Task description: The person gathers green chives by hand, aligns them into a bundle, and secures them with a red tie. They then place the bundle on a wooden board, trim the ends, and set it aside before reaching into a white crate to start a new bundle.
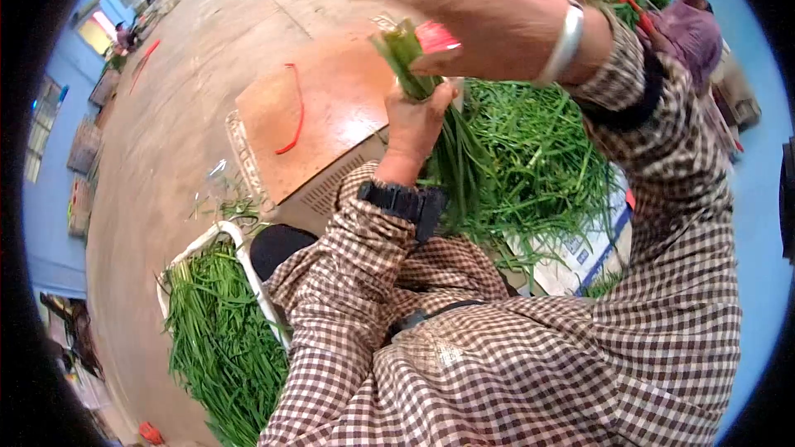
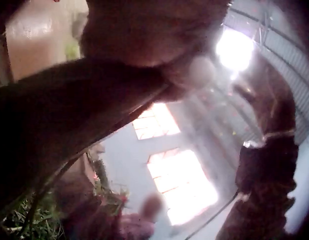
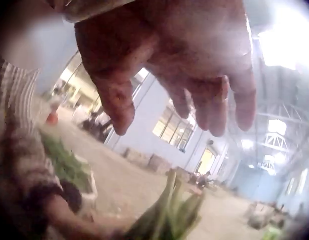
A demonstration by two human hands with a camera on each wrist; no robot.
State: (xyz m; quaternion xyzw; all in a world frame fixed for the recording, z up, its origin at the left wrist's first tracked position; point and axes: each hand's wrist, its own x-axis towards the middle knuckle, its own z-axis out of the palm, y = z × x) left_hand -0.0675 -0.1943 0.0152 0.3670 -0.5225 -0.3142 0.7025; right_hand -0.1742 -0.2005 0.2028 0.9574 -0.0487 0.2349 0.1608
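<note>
My left hand (image 1: 418, 120) grips a bunch of chives (image 1: 406, 54), long flat green stalks whose cut ends point up and whose leaves hang below the fist. Just above those ends my right hand (image 1: 472, 12) is raised, blurred by motion. Its fingers are extended and spread in the right wrist view, with the palm (image 3: 164, 50) bare and the bunch lower down. A shiny pinkish-red piece (image 1: 436, 37) shows by the right thumb and overlaps the bunch. In the left wrist view the dark leaves (image 2: 54, 115) cross the picture and most of the hand is in shadow.
A brown board (image 1: 331, 116) on a crate bears a red strip (image 1: 296, 112). Loose greens (image 1: 530, 149) are heaped at the right on a printed sack (image 1: 571, 252). A white-rimmed basket (image 1: 240, 240) of greens stands at my left. Another person (image 1: 691, 41) sits at the far right.
</note>
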